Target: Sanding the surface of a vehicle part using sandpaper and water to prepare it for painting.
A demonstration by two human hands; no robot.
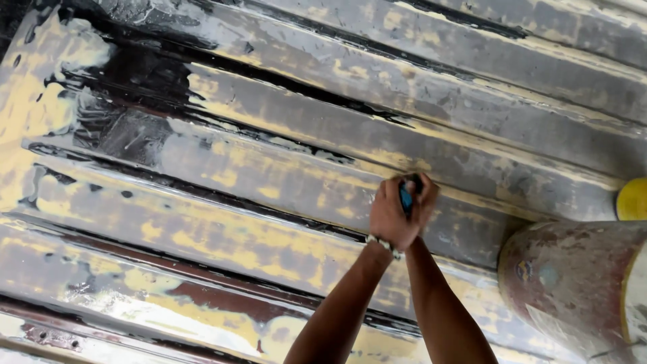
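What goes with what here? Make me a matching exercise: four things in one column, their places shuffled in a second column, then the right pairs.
Things:
1. blue tool
2. bracelet
3. worn drum
4. yellow disc

Places:
a. lower right corner of the view
b. around the left wrist
c. cut off by the right edge, just above the drum
d. clasped between the left hand and the right hand, against the ribbed metal panel

Pairs: 1-d, 2-b, 3-a, 4-c
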